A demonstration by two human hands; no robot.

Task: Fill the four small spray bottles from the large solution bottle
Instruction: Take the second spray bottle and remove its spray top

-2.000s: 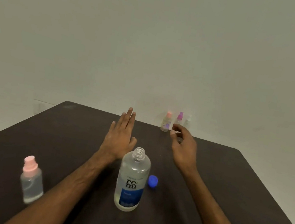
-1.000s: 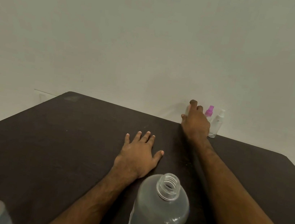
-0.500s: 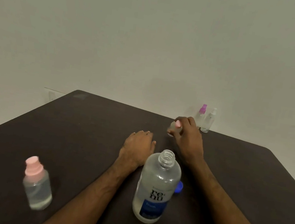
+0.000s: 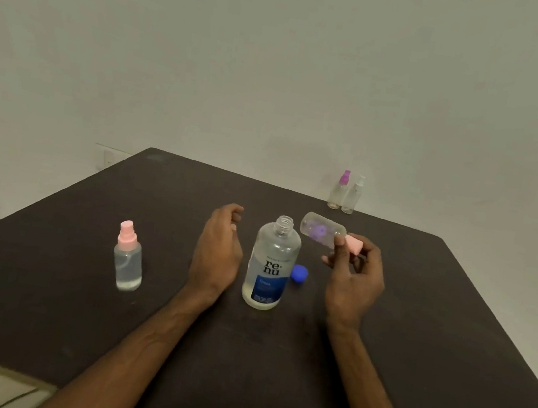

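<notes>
- The large solution bottle (image 4: 271,266) stood upright near the middle of the dark table (image 4: 43,276). Its neck was open, and clear liquid showed in its lower part.
- The blue cap (image 4: 299,274) lay on the table just right of that bottle.
- The right hand (image 4: 353,281) held the tilted spray bottle (image 4: 322,233) above the table. Thumb and fingers pinched it at its pink cap end. The bottle lay almost level, with its base pointing left, close to the large bottle's neck.
- The left hand (image 4: 217,252) was just left of the large bottle, its fingers loosely curled around nothing.
- The standing pink-capped bottle (image 4: 127,260) was further left, upright, with clear liquid inside.
- The purple-capped bottle (image 4: 338,193) and white-capped bottle (image 4: 352,196) stood side by side at the table's far edge, well apart from both hands.
</notes>
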